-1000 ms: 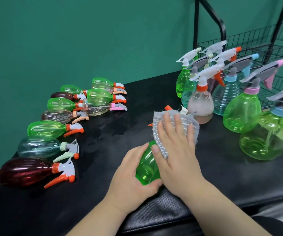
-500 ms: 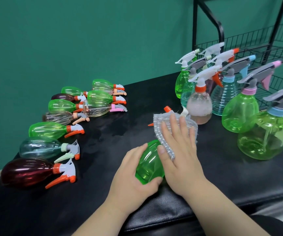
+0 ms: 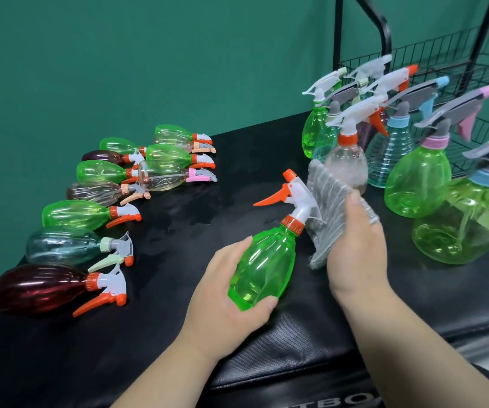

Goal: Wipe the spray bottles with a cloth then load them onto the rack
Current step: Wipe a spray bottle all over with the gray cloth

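Two grips busy. Your left grip [image 3: 225,293] curls round the base of the clear green plastic spray bottle [image 3: 263,260], held near the black padded desk's [image 3: 237,160] front edge, likely to bare its neck. Your right grip [image 3: 355,248] pinches the grey ribbed cloth [image 3: 325,198] just beside the white head [image 3: 301,198]. Long axis: base toward you, head away, leaning right; orange trigger [image 3: 271,198] points left.

Green bottle [image 3: 262,266] with orange-and-white trigger [image 3: 288,192], grey striped cloth [image 3: 327,213], black table [image 3: 237,148], green wall [image 3: 119,54].
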